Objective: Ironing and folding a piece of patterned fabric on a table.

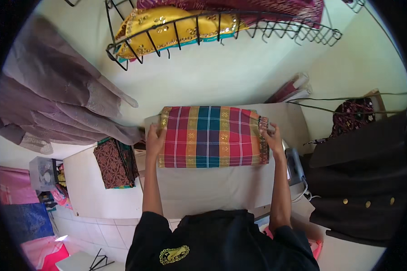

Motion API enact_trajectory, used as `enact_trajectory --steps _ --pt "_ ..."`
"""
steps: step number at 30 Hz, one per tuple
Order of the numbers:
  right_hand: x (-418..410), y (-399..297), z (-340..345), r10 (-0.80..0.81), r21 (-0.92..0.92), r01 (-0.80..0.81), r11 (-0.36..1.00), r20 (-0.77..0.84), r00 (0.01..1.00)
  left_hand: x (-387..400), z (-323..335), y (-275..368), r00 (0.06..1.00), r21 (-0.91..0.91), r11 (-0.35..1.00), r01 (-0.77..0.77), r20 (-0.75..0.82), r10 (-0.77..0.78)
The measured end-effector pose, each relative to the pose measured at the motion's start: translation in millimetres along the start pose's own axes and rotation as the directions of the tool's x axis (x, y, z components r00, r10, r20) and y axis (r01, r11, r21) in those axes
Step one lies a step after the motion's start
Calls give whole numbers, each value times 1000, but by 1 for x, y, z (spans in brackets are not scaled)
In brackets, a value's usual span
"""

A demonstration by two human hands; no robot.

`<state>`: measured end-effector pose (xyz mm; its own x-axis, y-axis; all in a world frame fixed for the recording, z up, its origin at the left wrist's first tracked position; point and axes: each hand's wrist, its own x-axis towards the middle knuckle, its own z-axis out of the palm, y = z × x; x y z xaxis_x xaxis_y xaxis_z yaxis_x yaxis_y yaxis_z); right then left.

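Observation:
A plaid cloth [208, 137] in red, teal, orange and purple, with white lines and gold motifs, lies folded into a flat rectangle. Beneath it is a padded board with a beige cover [203, 189]. My left hand [154, 139] holds the cloth's left edge, its thumb against the gold border. At the opposite end, my right hand [273, 138] grips the edge by a dark patterned strip [264, 149], thumb and fingers on either side of it. The underside of the cloth is hidden. Just right of my right forearm rests a clothes iron [294, 167] with a pale cord.
Overhead, a black wire rack [196, 30] holds yellow sequinned fabric. Mauve garments [64, 91] hang at left, above a folded brown patterned cloth [115, 164] on a white table [84, 189]. A dark garment with gold buttons [359, 179] hangs at right. Cables [346, 99] cross the right wall.

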<state>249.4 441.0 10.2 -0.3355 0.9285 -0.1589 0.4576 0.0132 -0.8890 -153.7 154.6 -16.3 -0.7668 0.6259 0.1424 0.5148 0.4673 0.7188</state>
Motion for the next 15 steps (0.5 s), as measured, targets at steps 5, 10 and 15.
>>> enact_trajectory --steps 5,10,15 --pt "-55 25 -6 171 -132 -171 976 -11 985 -77 -27 9 970 -325 914 241 80 -228" --pt "-84 10 -6 19 -243 -36 969 -72 997 -102 -45 35 957 -182 941 286 104 -271" --pt "-87 4 -20 49 4 -49 999 0 999 -111 -65 36 947 -165 947 275 216 -237"
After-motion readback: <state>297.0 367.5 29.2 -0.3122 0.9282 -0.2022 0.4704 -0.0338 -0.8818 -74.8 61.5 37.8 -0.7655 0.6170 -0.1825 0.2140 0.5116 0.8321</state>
